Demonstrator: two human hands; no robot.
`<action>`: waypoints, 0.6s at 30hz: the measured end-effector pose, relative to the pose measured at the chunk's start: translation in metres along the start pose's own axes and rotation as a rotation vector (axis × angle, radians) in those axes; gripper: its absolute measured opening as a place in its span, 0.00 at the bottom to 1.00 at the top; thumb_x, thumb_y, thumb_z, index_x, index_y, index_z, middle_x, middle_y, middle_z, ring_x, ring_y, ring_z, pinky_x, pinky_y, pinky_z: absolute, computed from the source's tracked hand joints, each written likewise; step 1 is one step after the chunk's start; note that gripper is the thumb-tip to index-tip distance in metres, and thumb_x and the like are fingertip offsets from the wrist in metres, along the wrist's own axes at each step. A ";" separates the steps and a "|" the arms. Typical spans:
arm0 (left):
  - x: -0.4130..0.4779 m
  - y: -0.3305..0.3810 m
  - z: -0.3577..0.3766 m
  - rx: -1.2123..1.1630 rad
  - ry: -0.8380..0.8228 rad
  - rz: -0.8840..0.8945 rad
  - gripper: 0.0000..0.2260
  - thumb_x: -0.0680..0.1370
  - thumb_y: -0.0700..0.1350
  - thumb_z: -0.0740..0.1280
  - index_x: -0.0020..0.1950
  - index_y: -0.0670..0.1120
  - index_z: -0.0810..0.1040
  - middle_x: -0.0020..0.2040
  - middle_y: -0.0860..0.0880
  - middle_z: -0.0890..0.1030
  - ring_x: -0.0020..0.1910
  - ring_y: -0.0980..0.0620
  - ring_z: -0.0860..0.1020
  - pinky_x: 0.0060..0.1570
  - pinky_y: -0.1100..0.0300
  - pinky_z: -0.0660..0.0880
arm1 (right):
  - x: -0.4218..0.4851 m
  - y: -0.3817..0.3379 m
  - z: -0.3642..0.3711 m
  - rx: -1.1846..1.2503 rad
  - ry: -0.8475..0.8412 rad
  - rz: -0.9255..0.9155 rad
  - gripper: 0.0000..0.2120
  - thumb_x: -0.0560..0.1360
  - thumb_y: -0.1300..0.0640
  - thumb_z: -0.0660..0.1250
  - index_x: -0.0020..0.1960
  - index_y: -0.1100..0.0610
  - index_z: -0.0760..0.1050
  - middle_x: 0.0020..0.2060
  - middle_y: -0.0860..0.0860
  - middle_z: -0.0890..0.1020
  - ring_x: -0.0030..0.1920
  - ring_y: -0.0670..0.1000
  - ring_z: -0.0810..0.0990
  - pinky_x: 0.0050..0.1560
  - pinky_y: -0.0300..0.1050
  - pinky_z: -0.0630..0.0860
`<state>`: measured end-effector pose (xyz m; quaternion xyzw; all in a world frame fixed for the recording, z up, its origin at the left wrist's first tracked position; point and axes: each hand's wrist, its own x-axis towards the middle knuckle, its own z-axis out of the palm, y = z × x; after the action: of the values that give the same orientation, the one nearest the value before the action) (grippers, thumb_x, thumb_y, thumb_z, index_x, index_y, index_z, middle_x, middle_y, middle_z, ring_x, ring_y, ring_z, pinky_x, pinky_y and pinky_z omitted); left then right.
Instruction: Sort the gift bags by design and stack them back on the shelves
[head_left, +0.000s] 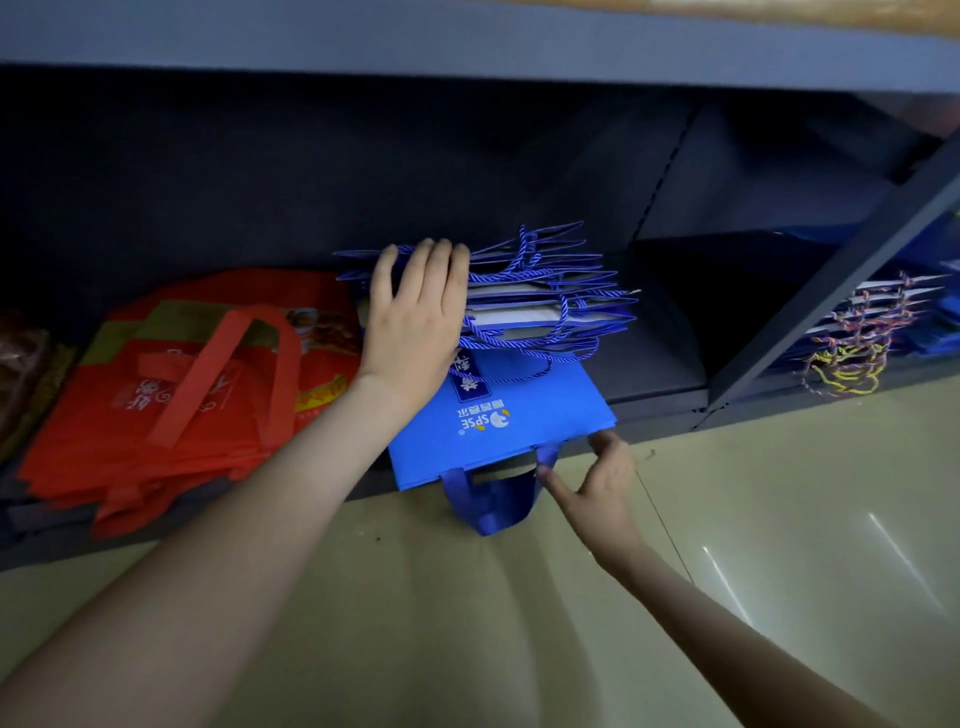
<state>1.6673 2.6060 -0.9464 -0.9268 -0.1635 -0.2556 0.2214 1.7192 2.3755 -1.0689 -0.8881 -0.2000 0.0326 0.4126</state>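
Observation:
A stack of flat paper gift bags with blue rope handles (540, 301) lies on the low dark shelf (660, 400). My left hand (415, 317) rests flat on the stack's left end, fingers over its top. Under the stack lies a blue fabric bag with white print (519, 415); its edge and dark blue strap (493, 504) hang over the shelf front. My right hand (597, 483) pinches the front right corner of that blue fabric bag between thumb and fingers. A pile of red fabric bags (187, 395) lies to the left on the same shelf.
A slanted grey upright (831, 291) divides off the right bay, where more bags with mixed coloured rope handles (862, 338) are stacked. The shelf board above (467, 47) overhangs. Brownish bags (26, 374) sit at far left. Beige tiled floor (519, 623) lies below.

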 end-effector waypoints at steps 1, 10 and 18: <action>-0.003 0.002 0.001 0.011 0.001 0.000 0.43 0.65 0.55 0.75 0.72 0.39 0.61 0.68 0.42 0.71 0.68 0.44 0.69 0.68 0.44 0.63 | 0.002 0.001 0.000 0.157 -0.007 0.189 0.39 0.68 0.53 0.77 0.70 0.63 0.60 0.61 0.54 0.67 0.64 0.53 0.67 0.65 0.47 0.66; -0.083 0.049 0.050 0.117 -0.018 0.097 0.28 0.77 0.43 0.59 0.75 0.39 0.55 0.72 0.41 0.63 0.71 0.44 0.62 0.69 0.41 0.55 | 0.025 0.009 0.019 0.904 -0.454 0.539 0.36 0.68 0.53 0.75 0.72 0.50 0.64 0.66 0.43 0.75 0.66 0.44 0.71 0.68 0.42 0.62; -0.073 0.043 0.043 0.117 0.001 0.101 0.31 0.74 0.43 0.58 0.76 0.40 0.53 0.74 0.43 0.65 0.72 0.46 0.64 0.68 0.43 0.56 | 0.030 0.007 0.029 1.257 -0.416 0.641 0.39 0.65 0.59 0.78 0.71 0.64 0.64 0.65 0.58 0.76 0.64 0.58 0.76 0.66 0.52 0.72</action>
<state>1.6433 2.5768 -1.0335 -0.9193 -0.1309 -0.2344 0.2877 1.7426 2.4031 -1.0900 -0.4742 0.0519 0.4279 0.7676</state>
